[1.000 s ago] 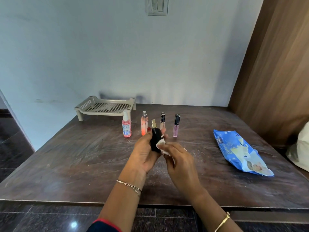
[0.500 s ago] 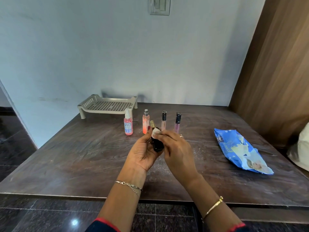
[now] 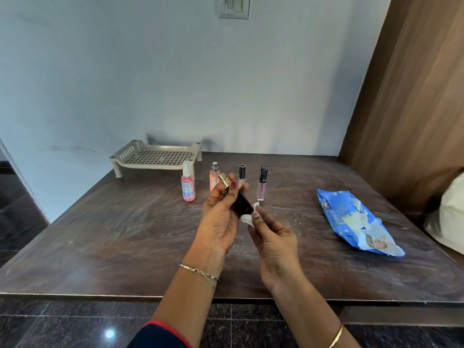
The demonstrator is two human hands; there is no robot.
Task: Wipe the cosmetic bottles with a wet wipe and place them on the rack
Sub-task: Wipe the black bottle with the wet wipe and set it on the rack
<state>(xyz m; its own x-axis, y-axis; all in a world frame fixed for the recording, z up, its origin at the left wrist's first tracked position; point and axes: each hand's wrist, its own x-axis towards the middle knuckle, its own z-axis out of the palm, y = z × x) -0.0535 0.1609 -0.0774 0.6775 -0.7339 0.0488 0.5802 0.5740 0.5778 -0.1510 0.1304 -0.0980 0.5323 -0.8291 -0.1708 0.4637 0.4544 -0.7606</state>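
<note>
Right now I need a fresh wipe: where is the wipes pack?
Head view: the blue wipes pack lies flat on the table, right of the right hand.

Black bottle (image 3: 243,205) with gold cap, white wet wipe (image 3: 247,218), beige perforated rack (image 3: 158,156), blue wipes pack (image 3: 351,219), dark brown desk (image 3: 100,234)

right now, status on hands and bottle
Left hand grips black bottle. Right hand pinches wipe against its base. Four bottles stand between hands and rack.
</note>
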